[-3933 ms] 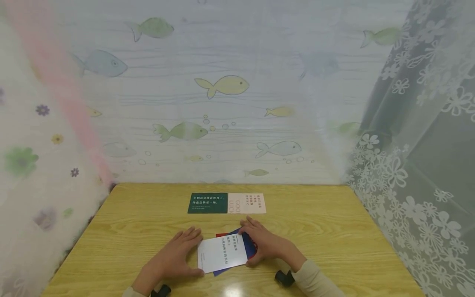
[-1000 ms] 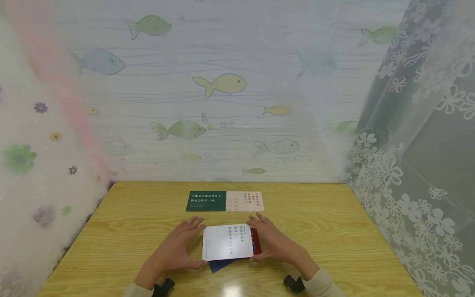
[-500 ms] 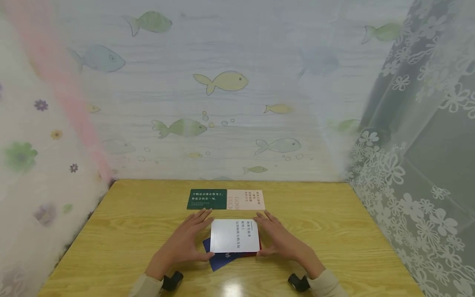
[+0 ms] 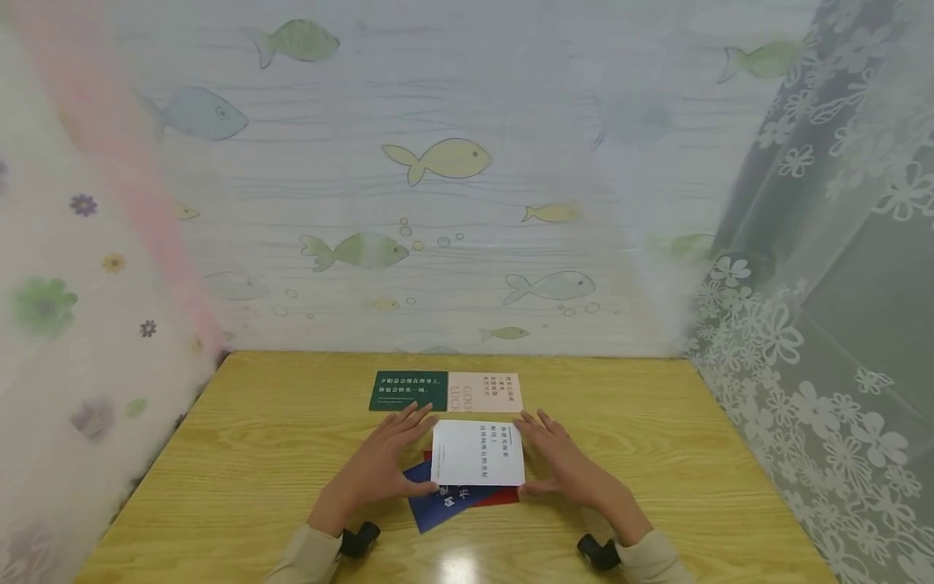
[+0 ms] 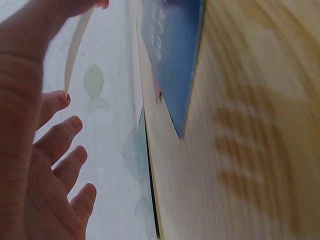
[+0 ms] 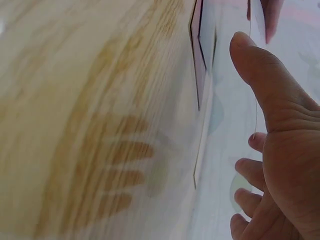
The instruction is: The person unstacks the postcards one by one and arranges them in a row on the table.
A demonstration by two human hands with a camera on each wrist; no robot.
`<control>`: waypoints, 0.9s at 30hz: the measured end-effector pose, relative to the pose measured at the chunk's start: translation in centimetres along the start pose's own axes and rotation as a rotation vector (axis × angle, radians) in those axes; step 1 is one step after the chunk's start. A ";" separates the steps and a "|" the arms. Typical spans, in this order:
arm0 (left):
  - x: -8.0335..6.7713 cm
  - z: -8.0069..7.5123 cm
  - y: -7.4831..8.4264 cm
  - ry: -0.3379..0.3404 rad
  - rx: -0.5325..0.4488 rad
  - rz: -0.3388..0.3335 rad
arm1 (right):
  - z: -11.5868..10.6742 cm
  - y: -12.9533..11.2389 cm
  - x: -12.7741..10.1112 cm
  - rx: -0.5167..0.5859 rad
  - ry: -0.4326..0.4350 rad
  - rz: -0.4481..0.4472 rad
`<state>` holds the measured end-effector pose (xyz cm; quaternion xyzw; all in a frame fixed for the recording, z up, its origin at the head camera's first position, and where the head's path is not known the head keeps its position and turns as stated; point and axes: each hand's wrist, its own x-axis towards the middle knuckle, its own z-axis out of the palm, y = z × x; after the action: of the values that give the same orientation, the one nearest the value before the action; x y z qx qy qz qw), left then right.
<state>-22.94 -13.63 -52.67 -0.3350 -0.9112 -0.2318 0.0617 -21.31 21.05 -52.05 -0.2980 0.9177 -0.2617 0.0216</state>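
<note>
White card [image 4: 477,452] pinched by its side edges between 2 hands, left hand [image 4: 379,469] and right hand [image 4: 569,470], above blue card [image 4: 438,504].

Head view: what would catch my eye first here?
Two hands hold a white card by its side edges, the left hand and right hand, just above a blue card and a red one on the wooden table. Farther back lie a dark green card and a pink card, side by side.

Table [image 4: 255,454] bare L & R toward side edges, near edge partly free; green card [image 4: 408,391] & pink card [image 4: 485,392] block centre near far edge, curtains hem both sides.
</note>
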 end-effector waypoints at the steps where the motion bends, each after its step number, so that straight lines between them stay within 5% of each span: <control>1: 0.2 0.1 0.0 -0.006 -0.005 -0.003 | -0.1 0.1 0.0 0.000 0.004 -0.004; 8: 1.4 0.7 0.2 -0.026 -0.077 -0.001 | -0.3 1.2 -0.4 -0.022 0.020 0.004; 27: 4.6 2.9 1.2 -0.054 0.008 0.007 | -1.7 3.8 -1.4 -0.052 0.041 0.061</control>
<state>-25.60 -8.83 -53.61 -0.3439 -0.9124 -0.2186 0.0391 -22.57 25.20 -52.66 -0.2649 0.9331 -0.2433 0.0029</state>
